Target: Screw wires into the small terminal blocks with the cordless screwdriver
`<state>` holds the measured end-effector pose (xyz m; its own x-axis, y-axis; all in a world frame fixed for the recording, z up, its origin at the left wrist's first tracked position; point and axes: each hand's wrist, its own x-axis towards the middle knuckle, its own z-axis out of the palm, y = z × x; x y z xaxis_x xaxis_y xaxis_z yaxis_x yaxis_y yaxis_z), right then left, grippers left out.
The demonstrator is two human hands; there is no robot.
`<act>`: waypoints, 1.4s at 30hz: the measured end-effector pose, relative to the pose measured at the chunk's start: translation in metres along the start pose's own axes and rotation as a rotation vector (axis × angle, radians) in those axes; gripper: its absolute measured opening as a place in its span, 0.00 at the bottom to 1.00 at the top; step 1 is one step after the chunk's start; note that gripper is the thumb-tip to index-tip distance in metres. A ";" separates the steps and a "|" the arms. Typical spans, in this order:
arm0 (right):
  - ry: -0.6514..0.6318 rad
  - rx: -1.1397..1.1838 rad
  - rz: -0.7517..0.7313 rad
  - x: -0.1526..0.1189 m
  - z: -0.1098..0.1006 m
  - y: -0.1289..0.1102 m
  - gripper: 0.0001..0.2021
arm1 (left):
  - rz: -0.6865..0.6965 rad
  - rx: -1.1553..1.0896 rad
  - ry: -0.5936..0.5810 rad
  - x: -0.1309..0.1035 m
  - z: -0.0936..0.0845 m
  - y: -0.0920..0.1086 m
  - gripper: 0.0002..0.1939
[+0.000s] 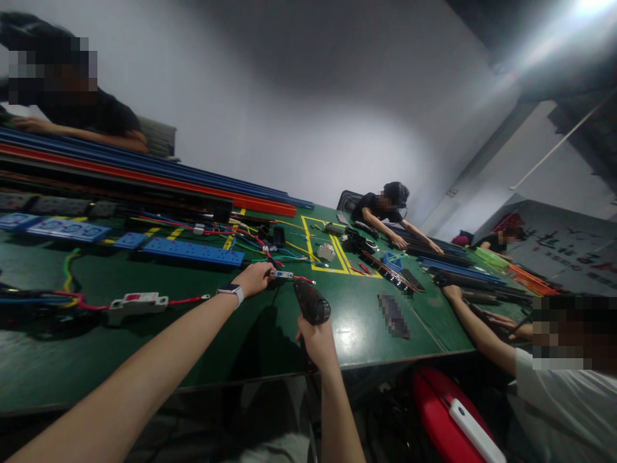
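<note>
My left hand [256,279], with a watch on its wrist, pinches a small white and blue component [281,274] just above the green table. A short red wire [303,279] leads out of the component's right end. My right hand [315,337] is wrapped round the grip of a black power screwdriver [312,302], whose front end points away from me, close to the red wire. Left of my hands lies a white breaker [139,305] with red wires at both ends.
Blue socket strips [193,250], loose coloured wires and long orange rails [260,204] lie across the green table [347,321]. A dark phone-like slab [394,315] is at the right. People work at the far left, far side and right, one with a hand [453,294] near dark rails.
</note>
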<state>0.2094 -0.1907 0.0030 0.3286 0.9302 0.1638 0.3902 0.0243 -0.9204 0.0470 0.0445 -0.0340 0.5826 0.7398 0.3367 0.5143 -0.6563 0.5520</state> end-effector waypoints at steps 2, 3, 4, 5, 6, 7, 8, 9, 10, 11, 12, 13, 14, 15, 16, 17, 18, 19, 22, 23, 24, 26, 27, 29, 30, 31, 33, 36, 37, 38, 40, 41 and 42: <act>-0.007 0.002 -0.006 0.000 0.000 -0.001 0.06 | 0.006 0.006 0.001 0.000 0.000 0.000 0.11; -0.010 0.003 -0.011 0.000 -0.001 -0.001 0.06 | 0.010 0.008 0.003 0.000 0.000 -0.001 0.11; -0.014 0.005 -0.017 0.000 -0.001 -0.002 0.06 | 0.013 0.009 0.007 0.000 0.001 -0.001 0.10; -0.017 0.007 -0.022 0.000 -0.001 -0.002 0.06 | 0.016 0.010 0.011 0.001 0.001 -0.002 0.10; -0.019 0.009 -0.024 0.000 -0.002 -0.002 0.05 | 0.018 0.010 0.015 0.001 0.001 -0.002 0.10; -0.020 0.013 -0.024 0.000 -0.002 -0.002 0.05 | 0.019 0.009 0.017 0.001 0.001 -0.002 0.10; -0.022 0.019 -0.021 -0.001 -0.002 -0.003 0.06 | 0.020 0.008 0.016 0.001 0.002 -0.003 0.10; -0.024 0.024 -0.019 -0.001 -0.002 -0.003 0.06 | 0.020 0.007 0.016 0.001 0.002 -0.003 0.10; -0.027 0.030 -0.016 -0.001 -0.002 -0.003 0.06 | 0.021 0.006 0.015 0.001 0.002 -0.003 0.10; -0.029 0.036 -0.014 -0.001 -0.002 -0.004 0.07 | 0.022 0.006 0.016 0.001 0.002 -0.004 0.10; -0.032 0.041 -0.012 -0.001 -0.001 -0.005 0.07 | 0.021 0.006 0.017 0.001 0.003 -0.004 0.10; -0.034 0.045 -0.011 -0.001 -0.001 -0.005 0.07 | 0.020 0.004 0.018 0.001 0.003 -0.004 0.10; -0.035 0.047 -0.010 -0.001 -0.001 -0.006 0.07 | 0.020 0.002 0.018 0.001 0.003 -0.004 0.10; -0.034 0.049 -0.008 -0.001 -0.001 -0.006 0.07 | 0.020 0.000 0.017 0.001 0.003 -0.004 0.10; -0.031 0.049 -0.006 -0.001 -0.001 -0.007 0.07 | 0.021 -0.002 0.015 0.001 0.003 -0.004 0.10; -0.027 0.048 -0.004 -0.001 -0.001 -0.006 0.08 | 0.023 -0.004 0.013 0.002 0.003 -0.004 0.10; -0.026 0.047 -0.001 -0.001 -0.001 -0.006 0.08 | 0.026 -0.004 0.011 0.002 0.003 -0.004 0.10; -0.024 0.046 0.000 -0.001 -0.001 -0.005 0.08 | 0.029 -0.003 0.012 0.002 0.003 -0.004 0.10; -0.016 0.030 -0.005 0.000 -0.001 -0.002 0.07 | 0.032 -0.001 0.017 0.001 0.002 -0.004 0.10; -0.014 0.026 -0.008 0.000 -0.001 -0.001 0.06 | 0.031 0.001 0.019 0.001 0.002 -0.003 0.10; -0.013 0.024 -0.011 0.000 0.000 0.000 0.06 | 0.030 0.003 0.020 0.001 0.002 -0.003 0.10; -0.015 0.026 -0.016 0.000 0.000 0.002 0.05 | 0.031 0.007 0.020 0.001 0.002 -0.003 0.10; -0.017 0.029 -0.017 0.001 0.000 0.002 0.06 | 0.033 0.008 0.021 0.000 0.002 -0.003 0.10; -0.017 0.031 -0.022 0.000 0.000 0.003 0.06 | 0.039 0.007 0.024 0.000 0.002 -0.002 0.10; -0.015 0.031 -0.024 0.000 0.001 0.003 0.06 | 0.040 0.004 0.026 0.000 0.002 -0.002 0.10; -0.010 0.033 -0.025 0.000 0.001 0.003 0.06 | 0.040 0.001 0.026 0.000 0.002 -0.002 0.10; 0.001 0.040 -0.016 0.000 0.001 0.003 0.05 | 0.032 -0.006 0.021 0.000 0.002 -0.002 0.11; 0.010 0.050 0.004 0.000 0.001 0.001 0.06 | 0.020 -0.004 0.014 0.001 0.002 -0.003 0.11; 0.007 0.049 0.004 0.000 0.001 0.001 0.06 | 0.019 0.000 0.014 0.001 0.002 -0.003 0.11; 0.002 0.049 -0.001 0.000 0.001 0.000 0.06 | 0.020 0.003 0.015 0.001 0.003 -0.003 0.11; -0.014 0.048 -0.013 0.000 0.000 -0.001 0.06 | 0.023 0.007 0.018 0.001 0.003 -0.004 0.11; -0.021 0.048 -0.015 0.000 0.000 -0.001 0.06 | 0.026 0.008 0.019 0.001 0.003 -0.004 0.11; -0.025 0.047 -0.016 0.000 0.000 -0.001 0.06 | 0.028 0.009 0.020 0.001 0.003 -0.004 0.11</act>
<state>0.2092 -0.1908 0.0043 0.3010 0.9383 0.1701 0.3544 0.0555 -0.9335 0.0477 0.0478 -0.0384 0.5839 0.7241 0.3671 0.5040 -0.6778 0.5353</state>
